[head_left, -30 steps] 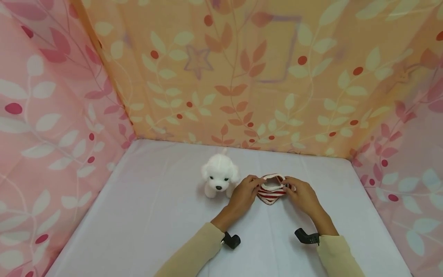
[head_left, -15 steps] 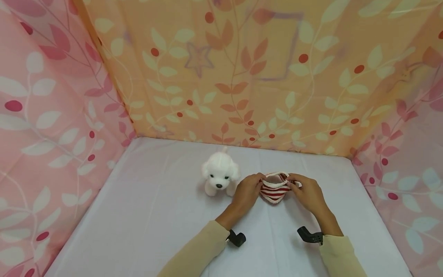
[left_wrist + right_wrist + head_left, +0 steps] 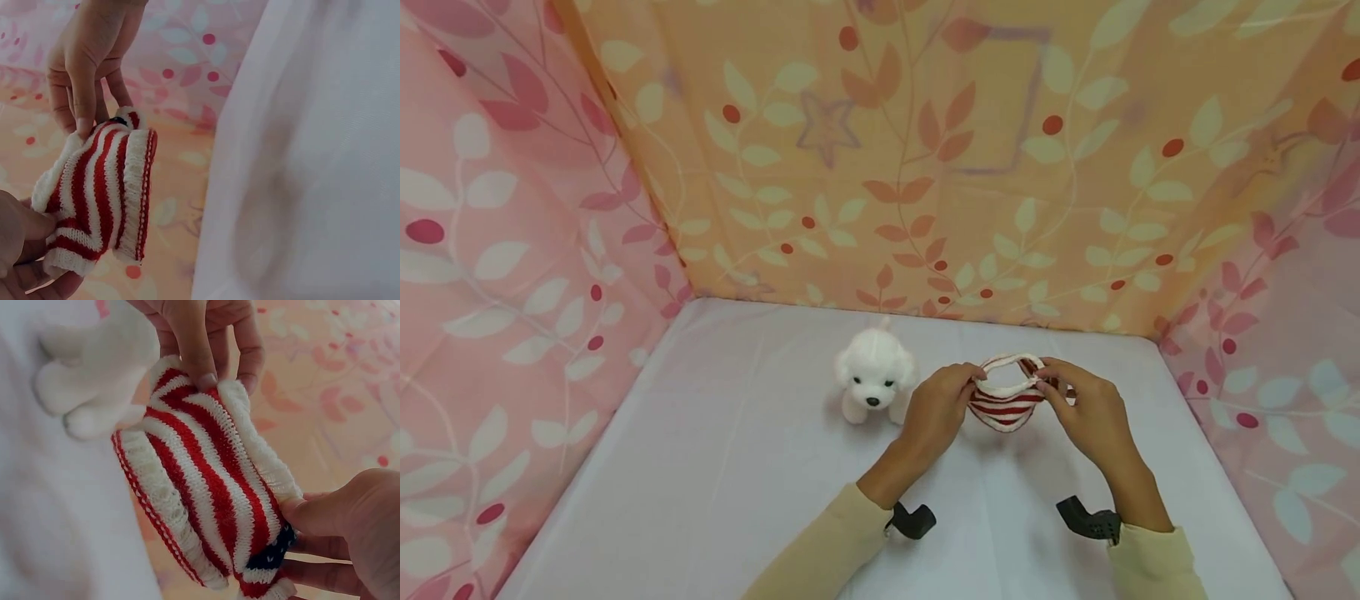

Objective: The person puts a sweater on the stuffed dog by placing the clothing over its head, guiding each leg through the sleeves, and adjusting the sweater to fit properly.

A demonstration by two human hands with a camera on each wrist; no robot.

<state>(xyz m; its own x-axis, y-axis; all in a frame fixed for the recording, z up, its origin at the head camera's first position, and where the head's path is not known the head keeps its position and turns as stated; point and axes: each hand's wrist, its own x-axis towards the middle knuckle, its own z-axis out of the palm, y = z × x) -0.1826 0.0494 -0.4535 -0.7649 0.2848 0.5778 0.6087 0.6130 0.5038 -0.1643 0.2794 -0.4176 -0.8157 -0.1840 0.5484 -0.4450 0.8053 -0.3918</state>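
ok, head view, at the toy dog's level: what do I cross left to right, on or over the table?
Toy dog → left hand → striped knit → right hand.

Wht tbl (image 3: pixel 700 467) w/ orange leaf-print backdrop (image 3: pixel 887 167) behind, pink leaf-print panels (image 3: pixel 520 275) L & R.
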